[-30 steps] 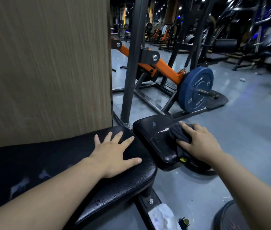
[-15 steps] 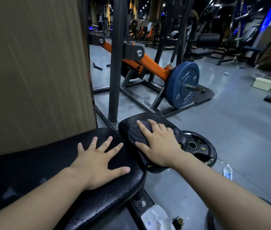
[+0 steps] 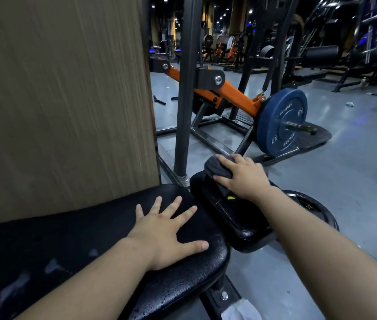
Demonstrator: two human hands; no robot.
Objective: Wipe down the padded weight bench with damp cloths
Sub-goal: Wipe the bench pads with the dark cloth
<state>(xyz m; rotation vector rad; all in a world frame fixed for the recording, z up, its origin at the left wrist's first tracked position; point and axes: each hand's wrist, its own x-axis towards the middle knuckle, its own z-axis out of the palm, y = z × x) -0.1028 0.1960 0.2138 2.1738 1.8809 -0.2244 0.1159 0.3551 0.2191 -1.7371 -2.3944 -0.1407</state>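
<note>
The padded bench [image 3: 104, 245] is laid out low in the view, its long axis running from the lower left up toward the right, and its rounded end is pointed at a smaller seat pad [image 3: 233, 218] that is set just beside it, tilted slightly and separated by a narrow gap. The left hand [image 3: 166, 234] is pressed flat on the long pad near that end, fingers spread wide and nothing held. The right hand [image 3: 243, 176] is clamped down on a dark grey cloth [image 3: 217, 168], which is bunched against the far edge of the seat pad. A black weight plate [image 3: 316, 209] is seen on the grey floor [image 3: 344, 172] just beyond the right forearm, and a blue plate [image 3: 282, 122] is mounted on an orange lever arm [image 3: 236, 95] farther back. Compared with half a second ago, the cloth and right hand are found farther out along the seat pad (nearer its far edge), while the left hand is kept in the same spot.
</note>
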